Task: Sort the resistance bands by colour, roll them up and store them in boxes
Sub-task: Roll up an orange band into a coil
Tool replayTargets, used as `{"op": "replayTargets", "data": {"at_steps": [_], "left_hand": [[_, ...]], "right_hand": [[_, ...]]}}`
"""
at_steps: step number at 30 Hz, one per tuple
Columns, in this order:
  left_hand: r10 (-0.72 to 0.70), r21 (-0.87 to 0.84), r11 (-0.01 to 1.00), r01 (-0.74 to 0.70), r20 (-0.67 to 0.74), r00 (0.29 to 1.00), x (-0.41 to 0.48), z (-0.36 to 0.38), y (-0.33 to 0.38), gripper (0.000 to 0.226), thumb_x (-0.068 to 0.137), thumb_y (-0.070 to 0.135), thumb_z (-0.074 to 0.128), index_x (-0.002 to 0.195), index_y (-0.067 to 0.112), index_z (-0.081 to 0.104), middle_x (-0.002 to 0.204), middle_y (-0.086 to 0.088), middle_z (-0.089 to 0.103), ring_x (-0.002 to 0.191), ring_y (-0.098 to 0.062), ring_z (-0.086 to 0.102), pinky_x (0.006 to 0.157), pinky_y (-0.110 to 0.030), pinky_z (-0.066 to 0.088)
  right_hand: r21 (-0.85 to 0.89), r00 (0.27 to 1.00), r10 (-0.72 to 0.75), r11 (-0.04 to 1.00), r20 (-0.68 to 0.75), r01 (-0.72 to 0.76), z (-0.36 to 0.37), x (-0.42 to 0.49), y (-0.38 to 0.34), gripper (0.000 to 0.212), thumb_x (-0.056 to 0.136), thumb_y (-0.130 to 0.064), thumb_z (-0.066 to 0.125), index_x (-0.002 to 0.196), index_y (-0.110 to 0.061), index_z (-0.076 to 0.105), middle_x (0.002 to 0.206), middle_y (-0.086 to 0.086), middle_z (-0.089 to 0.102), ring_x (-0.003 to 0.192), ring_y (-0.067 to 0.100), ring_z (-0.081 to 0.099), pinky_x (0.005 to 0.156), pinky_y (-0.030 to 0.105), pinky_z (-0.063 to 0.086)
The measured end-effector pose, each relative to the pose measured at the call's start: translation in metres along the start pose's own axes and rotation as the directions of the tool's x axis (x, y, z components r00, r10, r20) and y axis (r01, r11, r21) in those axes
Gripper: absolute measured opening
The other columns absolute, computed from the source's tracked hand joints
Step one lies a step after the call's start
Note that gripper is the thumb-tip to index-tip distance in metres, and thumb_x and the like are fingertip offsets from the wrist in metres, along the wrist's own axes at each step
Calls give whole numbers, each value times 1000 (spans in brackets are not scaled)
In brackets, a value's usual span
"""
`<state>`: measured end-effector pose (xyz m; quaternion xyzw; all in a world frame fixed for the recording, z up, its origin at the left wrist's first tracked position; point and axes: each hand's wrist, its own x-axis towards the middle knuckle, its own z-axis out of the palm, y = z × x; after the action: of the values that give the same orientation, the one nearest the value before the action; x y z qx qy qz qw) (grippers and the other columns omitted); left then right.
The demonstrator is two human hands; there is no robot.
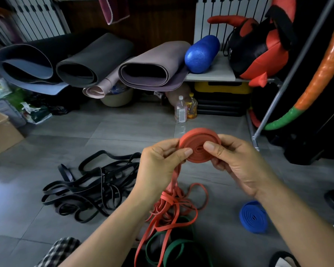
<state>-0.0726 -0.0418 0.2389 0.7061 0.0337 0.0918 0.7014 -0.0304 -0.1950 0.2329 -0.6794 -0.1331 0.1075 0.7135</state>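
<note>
Bare floor [114, 130] lies open through the middle, toward the far bottles [180, 109] — black bands [89, 185] sprawl left, red bands [174, 207] and green bands [176, 247] tangle near centre, a blue roll [254, 216] sits right — a rack leg [268, 112] slants beyond.

Dim, cool light leaves the far wall and rolled mats [79, 60] murky, a pale sheen lies on the grey floor tiles [123, 128], and wide-angle distortion bends the frame's edges, which look slightly soft.

Red band [199, 145] coiled, tail dangling
</note>
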Motion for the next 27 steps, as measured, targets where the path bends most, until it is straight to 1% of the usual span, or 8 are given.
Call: {"op": "replayTargets", "data": {"at_steps": [2,5,7,10,12,18,22,27], "left_hand": [[36,178,983,-43,46,998,2,-6,0,24,76,2,69,82,25,71,74,11,73,72,-4,67,72,-17,53],[41,389,917,-94,143,989,2,-10,0,23,78,6,70,78,29,71,79,5,74,77,-12,69,77,-34,56],[23,388,917,-93,181,983,1,-6,-1,22,78,6,70,79,28,71,80,2,74,76,-15,69,75,-39,57],[-23,229,973,-13,155,988,-1,2,-2,23,76,0,69,83,22,71,81,4,74,78,-10,70,76,-21,55],[-81,105,992,66,144,986,0,3,-5,25,74,-2,69,85,21,70,78,6,74,77,-8,69,74,-16,53],[-117,14,993,116,151,982,2,1,-9,15,68,11,69,82,16,70,77,-1,74,73,-10,69,69,-17,54],[-145,-25,988,153,187,972,5,-1,-8,27,63,22,67,88,11,70,91,-20,70,82,-27,64,78,-32,53],[-191,-28,980,196,141,972,5,1,-12,32,62,25,70,90,10,70,88,-10,73,84,-27,66,85,-36,51]], "right_hand": [[-272,997,-36,961,63,52,-11,1,-7,27,57,-43,68,84,-36,69,72,-11,62,58,6,44,55,13,38],[-522,975,-86,833,205,183,-17,2,-14,38,54,-52,65,91,-46,63,80,-16,59,61,1,46,61,9,36],[-547,960,-83,807,266,221,-14,2,-14,31,56,-53,65,85,-43,68,76,-18,64,70,0,58,69,17,45],[-570,967,-159,784,199,246,-15,4,-10,33,61,-51,64,84,-28,73,76,-7,68,75,11,64,75,40,52],[-540,972,-175,809,157,233,-17,4,-9,29,61,-49,64,81,-30,73,76,-3,69,76,14,65,76,42,52],[-302,988,-98,945,118,130,-19,0,-7,19,59,-32,70,76,-23,71,71,-1,72,67,6,66,65,19,53],[-173,992,-41,983,123,62,-15,-4,-14,13,67,-17,68,78,-13,70,57,-8,68,52,-3,59,50,7,42],[-154,998,-65,986,12,66,-11,-5,-11,11,63,-27,66,73,-23,69,57,-12,67,52,-4,58,52,5,41]]}}
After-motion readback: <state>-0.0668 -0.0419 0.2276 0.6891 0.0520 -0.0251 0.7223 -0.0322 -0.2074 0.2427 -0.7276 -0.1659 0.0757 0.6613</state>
